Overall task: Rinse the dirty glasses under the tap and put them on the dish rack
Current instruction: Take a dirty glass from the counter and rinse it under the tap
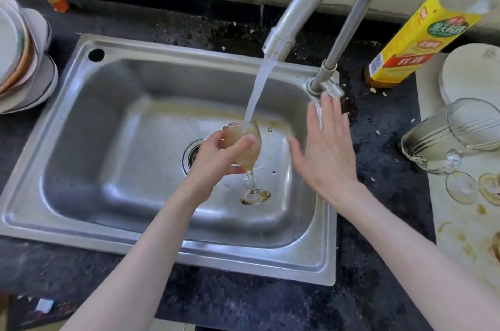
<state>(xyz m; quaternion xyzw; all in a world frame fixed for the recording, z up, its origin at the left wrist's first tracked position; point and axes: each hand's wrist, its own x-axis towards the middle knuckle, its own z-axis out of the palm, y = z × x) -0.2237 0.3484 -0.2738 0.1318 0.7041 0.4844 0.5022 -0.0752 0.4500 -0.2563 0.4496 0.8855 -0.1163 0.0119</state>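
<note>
Under the tap [311, 3], left hand [216, 160] grips the glass [247, 149] bowl, stem below

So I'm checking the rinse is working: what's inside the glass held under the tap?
The water stream pours into the glass, which holds brownish, cloudy water. The left hand wraps the bowl and covers its near side, so any residue there is hidden.
</note>
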